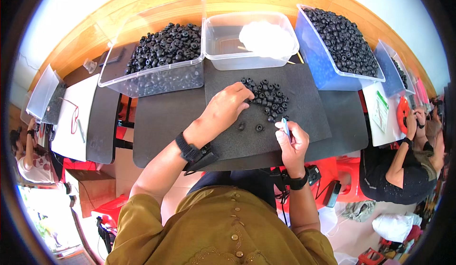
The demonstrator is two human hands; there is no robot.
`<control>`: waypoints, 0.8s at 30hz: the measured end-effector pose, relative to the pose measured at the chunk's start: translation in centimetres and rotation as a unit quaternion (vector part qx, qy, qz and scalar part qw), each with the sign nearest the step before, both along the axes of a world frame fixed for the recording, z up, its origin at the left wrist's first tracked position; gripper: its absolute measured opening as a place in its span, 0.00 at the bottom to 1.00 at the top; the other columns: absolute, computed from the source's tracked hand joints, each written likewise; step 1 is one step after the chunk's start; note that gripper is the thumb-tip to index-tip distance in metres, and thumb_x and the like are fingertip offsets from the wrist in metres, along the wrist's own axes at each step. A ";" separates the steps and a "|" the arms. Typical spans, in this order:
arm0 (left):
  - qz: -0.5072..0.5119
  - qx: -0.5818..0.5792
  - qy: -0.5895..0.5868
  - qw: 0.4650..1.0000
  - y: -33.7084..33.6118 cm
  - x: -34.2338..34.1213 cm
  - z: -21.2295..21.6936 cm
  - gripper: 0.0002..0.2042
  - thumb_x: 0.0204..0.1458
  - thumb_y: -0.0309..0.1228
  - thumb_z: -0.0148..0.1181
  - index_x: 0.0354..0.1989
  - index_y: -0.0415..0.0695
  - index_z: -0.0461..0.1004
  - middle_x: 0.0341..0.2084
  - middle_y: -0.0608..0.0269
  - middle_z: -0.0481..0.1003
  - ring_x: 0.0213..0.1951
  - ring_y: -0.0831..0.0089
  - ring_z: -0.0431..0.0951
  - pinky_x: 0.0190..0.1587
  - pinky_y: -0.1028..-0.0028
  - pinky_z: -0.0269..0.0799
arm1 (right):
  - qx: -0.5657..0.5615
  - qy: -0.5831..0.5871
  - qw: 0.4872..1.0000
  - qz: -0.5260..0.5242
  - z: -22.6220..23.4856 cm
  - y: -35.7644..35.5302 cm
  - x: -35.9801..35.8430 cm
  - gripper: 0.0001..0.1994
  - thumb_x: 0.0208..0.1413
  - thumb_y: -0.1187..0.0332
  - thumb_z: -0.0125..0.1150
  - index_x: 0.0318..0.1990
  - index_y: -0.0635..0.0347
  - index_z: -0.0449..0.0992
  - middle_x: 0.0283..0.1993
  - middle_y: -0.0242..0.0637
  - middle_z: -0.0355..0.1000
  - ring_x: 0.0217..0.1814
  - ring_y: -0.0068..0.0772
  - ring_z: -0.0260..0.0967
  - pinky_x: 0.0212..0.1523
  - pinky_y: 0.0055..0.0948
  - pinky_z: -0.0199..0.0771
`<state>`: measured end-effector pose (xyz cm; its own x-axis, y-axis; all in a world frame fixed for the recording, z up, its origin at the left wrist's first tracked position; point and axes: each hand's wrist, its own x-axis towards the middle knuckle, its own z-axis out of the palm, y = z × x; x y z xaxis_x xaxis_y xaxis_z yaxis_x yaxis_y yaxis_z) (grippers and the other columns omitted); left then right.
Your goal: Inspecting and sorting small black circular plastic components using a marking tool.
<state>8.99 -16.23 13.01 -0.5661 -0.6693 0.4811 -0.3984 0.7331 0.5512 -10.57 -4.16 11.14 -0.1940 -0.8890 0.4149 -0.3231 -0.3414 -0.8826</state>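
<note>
A loose pile of round black beads with holes (271, 98) lies on a dark mat (308, 104) in front of me. My left hand (224, 106) reaches to the pile's left edge, thumb and fingers bent together around a black bead there; the fingertips partly hide it. Closed around a slim light-blue, pen-like tool (285, 126) is my right hand (293, 144), just nearer to me than the pile. The tool's tip points up toward the beads. Two single beads, one of them this bead (259, 127), sit apart on the mat between my hands.
Behind the mat stand a clear bin of black beads (166, 77), a clear tub (223, 61) with a bright white glare inside, and a bluish bin heaped with beads (327, 72). Other people work at tables on the far left and right. A red stool (349, 170) is below the table.
</note>
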 end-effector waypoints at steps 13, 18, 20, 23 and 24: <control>0.004 0.059 0.000 0.998 -1.9 -1.2 -0.6 0.06 0.47 0.23 0.63 0.31 0.38 0.73 0.29 0.53 0.74 0.34 0.54 0.76 0.38 0.62 0.72 | -0.012 0.007 1.000 -0.002 -0.2 -0.9 -0.5 0.08 0.55 0.70 0.63 0.36 0.68 0.76 0.25 0.32 0.70 0.24 0.19 0.60 0.25 0.22 0.59; -0.007 0.046 -0.015 0.999 -2.4 0.2 -1.0 0.06 0.48 0.23 0.64 0.32 0.37 0.74 0.27 0.54 0.74 0.30 0.59 0.77 0.35 0.67 0.73 | -0.003 -0.002 1.000 -0.003 -0.3 -0.5 -0.2 0.08 0.55 0.71 0.63 0.36 0.68 0.76 0.25 0.31 0.69 0.24 0.18 0.60 0.26 0.22 0.59; 0.006 0.066 0.006 0.998 -1.5 1.2 0.3 0.05 0.49 0.24 0.63 0.33 0.37 0.74 0.27 0.56 0.74 0.29 0.64 0.77 0.34 0.70 0.73 | -0.005 0.002 1.000 -0.004 -0.3 -0.4 -0.2 0.08 0.55 0.71 0.63 0.36 0.68 0.76 0.25 0.31 0.69 0.24 0.18 0.60 0.26 0.22 0.59; 0.033 0.156 0.051 0.986 -0.2 2.9 1.3 0.05 0.52 0.25 0.62 0.34 0.37 0.75 0.28 0.60 0.75 0.29 0.73 0.77 0.34 0.75 0.73 | -0.005 0.002 1.000 -0.003 -0.2 -0.4 -0.1 0.08 0.55 0.71 0.63 0.36 0.67 0.76 0.25 0.31 0.69 0.24 0.18 0.60 0.26 0.21 0.59; 0.045 0.224 0.075 0.971 0.1 3.5 1.5 0.05 0.54 0.25 0.61 0.34 0.37 0.75 0.28 0.61 0.76 0.30 0.78 0.77 0.35 0.77 0.73 | -0.004 -0.002 1.000 -0.005 -0.1 -0.5 0.0 0.08 0.54 0.71 0.64 0.36 0.67 0.76 0.25 0.31 0.69 0.24 0.18 0.60 0.26 0.21 0.59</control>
